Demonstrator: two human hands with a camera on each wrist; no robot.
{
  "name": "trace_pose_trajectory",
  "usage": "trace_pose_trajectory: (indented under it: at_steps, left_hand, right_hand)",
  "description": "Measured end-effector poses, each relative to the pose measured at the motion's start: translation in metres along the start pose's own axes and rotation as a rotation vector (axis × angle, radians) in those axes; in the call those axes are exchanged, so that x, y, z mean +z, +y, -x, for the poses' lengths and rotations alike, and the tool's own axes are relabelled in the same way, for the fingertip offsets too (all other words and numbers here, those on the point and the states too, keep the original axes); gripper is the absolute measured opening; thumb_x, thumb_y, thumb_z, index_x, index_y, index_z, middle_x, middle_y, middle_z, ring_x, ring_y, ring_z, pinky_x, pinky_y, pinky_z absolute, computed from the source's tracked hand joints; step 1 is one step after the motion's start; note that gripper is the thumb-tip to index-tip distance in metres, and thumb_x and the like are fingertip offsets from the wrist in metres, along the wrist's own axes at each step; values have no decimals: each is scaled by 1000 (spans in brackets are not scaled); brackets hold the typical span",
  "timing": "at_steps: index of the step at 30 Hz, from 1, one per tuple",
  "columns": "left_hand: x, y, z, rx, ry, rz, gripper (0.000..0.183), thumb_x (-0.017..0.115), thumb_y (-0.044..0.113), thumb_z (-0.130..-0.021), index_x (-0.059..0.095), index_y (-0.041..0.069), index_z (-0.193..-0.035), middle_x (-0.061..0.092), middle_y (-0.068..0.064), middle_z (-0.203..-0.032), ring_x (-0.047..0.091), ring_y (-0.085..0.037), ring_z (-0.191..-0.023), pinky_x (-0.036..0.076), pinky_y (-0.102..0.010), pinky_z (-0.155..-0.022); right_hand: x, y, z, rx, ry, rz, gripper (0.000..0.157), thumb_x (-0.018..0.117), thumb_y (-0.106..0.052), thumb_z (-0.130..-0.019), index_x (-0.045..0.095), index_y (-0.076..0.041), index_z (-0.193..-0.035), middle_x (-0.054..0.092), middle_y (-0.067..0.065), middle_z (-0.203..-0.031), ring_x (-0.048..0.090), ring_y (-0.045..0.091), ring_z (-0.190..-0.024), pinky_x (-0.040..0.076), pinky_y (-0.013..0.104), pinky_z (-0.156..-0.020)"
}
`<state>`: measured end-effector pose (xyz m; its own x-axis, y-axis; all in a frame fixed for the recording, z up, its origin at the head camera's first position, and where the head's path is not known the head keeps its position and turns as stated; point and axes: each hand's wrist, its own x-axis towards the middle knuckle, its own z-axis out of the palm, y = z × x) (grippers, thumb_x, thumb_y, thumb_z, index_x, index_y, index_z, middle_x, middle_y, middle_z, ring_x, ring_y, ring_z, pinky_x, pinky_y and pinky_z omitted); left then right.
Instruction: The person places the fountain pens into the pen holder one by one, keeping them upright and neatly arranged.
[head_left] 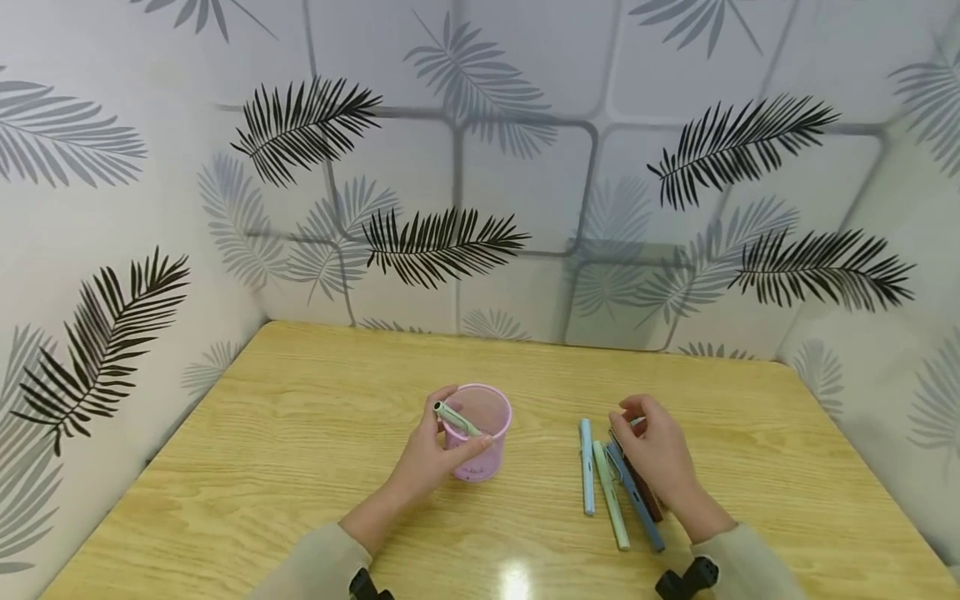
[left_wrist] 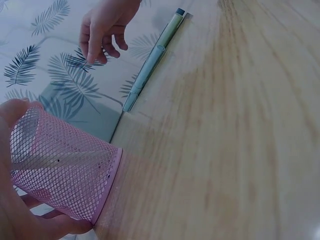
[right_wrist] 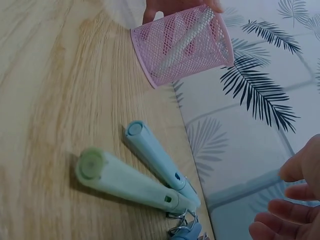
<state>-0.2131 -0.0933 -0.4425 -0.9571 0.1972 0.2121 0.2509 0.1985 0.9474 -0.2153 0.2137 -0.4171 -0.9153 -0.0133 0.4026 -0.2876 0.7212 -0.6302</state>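
My left hand (head_left: 423, 462) grips a pink mesh pen cup (head_left: 480, 461), thumb and fingers round its sides. A pale green pen (head_left: 457, 418) leans inside it, its end over the rim. To the right lie several pens: a light blue pen (head_left: 587, 467), a light green pen (head_left: 611, 496), a dark blue pen (head_left: 634, 496) and a dark brown pen (head_left: 651, 497) partly hidden by my right hand (head_left: 658, 446). In the left wrist view that hand hangs above the pens with fingers loosely bent and nothing between them. Metal clips show on the pens in the right wrist view.
A wood-grain table (head_left: 300, 400) carries everything. Behind it and at both sides stand pale walls (head_left: 525, 183) patterned with grey and black leaves. Wrist cameras (head_left: 688, 577) sit at both sleeves.
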Motion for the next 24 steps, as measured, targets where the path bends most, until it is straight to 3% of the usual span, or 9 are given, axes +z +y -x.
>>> trace_pose_trajectory:
  at_steps: [7, 18, 24]
  left_hand:
    - [1, 1, 0, 1, 3, -6, 82, 75, 33, -78, 25, 21, -142, 44, -17, -131, 48, -30, -112, 48, -42, -82]
    - [0, 0, 1, 16, 18, -28, 82, 74, 33, -79, 25, 17, -142, 44, -17, -131, 48, -30, -111, 47, -43, -83]
    - [1, 1, 2, -1, 18, -21, 83, 75, 34, -78, 24, 19, -143, 43, -18, -132, 47, -30, -112, 48, -43, -82]
  right_hand:
    - [-6, 11, 1, 87, -41, 59, 26, 58, -17, -91, 57, 1, -110, 59, 14, -95, 55, 21, -71, 45, 31, -55]
    - [-11, 28, -1, 229, -180, 197, 37, 56, -22, -91, 55, 9, -110, 56, 24, -99, 55, 32, -81, 46, 43, -63]
    - [-10, 32, -3, 256, -227, 228, 37, 56, -19, -91, 55, 13, -109, 60, 24, -94, 54, 23, -64, 44, 35, -51]
